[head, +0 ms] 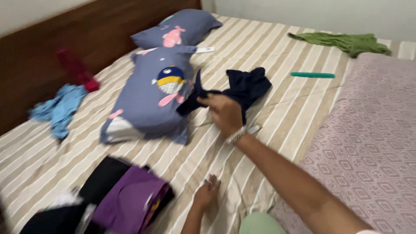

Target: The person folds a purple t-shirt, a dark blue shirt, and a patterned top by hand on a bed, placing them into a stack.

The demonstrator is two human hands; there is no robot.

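Head view: right hand [225, 113] pinches crumpled dark navy cloth garment [245, 86], trailing up-right; left hand [207, 193] rests loosely curled, empty, on striped bed [277, 56], nearer the body.

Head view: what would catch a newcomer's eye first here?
The right hand stretches to mid-bed, gripping a dark navy garment beside a blue-grey cartoon-print pillow. The left hand rests flat on the striped sheet near a stack of folded purple and black clothes at bottom left.
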